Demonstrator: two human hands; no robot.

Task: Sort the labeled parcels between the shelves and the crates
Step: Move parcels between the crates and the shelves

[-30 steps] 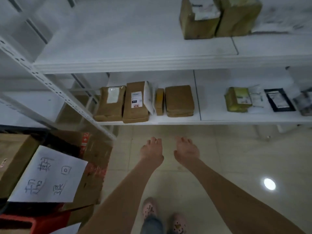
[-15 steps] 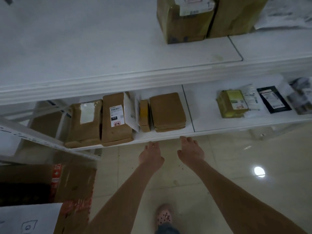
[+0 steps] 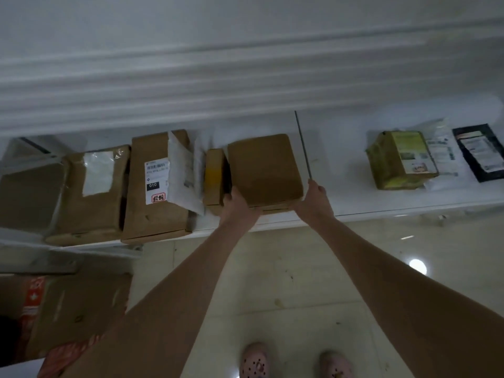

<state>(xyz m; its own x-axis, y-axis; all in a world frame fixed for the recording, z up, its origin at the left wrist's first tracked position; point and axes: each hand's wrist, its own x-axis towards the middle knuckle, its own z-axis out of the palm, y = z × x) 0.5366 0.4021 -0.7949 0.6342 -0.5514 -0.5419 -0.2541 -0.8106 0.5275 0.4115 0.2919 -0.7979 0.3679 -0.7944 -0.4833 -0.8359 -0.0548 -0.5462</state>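
Note:
A plain brown cardboard parcel [image 3: 263,167] lies at the front of the low white shelf [image 3: 354,203]. My left hand [image 3: 236,204] grips its near left corner and my right hand [image 3: 313,199] grips its near right corner; the fingers are hidden beneath the parcel. A small brown box with yellow tape [image 3: 214,177] stands just left of it. Further left lie a tall labeled parcel [image 3: 156,186] with a red stamp and a parcel with a clear plastic window [image 3: 92,192].
On the right of the shelf sit a green-taped box [image 3: 401,159], a white mailer [image 3: 443,151] and a black mailer [image 3: 481,151]. An upper shelf edge [image 3: 245,77] overhangs. A cardboard crate [image 3: 71,312] stands on the tiled floor at lower left.
I have stepped closer to the low shelf. Both hands have reached forward from mid-air and taken hold of the plain brown parcel's near corners.

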